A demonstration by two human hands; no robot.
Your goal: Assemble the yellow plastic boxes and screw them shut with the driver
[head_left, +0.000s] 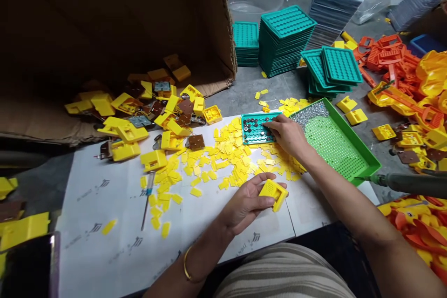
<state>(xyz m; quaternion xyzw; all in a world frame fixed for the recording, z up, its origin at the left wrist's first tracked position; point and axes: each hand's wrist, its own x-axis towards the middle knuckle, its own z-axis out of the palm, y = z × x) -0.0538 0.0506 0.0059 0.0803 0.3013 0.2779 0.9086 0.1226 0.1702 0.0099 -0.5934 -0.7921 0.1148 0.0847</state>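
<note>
My left hand is closed around a small yellow plastic housing with a dotted grille and a recess, held above the white sheet. At the teal tray, my right hand reaches down with its fingertips pinched close together among small round button cells. What sits between those fingertips, if anything, is too small to make out. Loose yellow plastic tabs lie heaped around the tray. Beside my right forearm is a green tray holding many small silvery screws.
A large open cardboard box fills the upper left, with yellow housings spilling out. A screwdriver lies on the sheet. Teal tray stacks stand at the back; orange parts pile up right. A power driver juts in at right.
</note>
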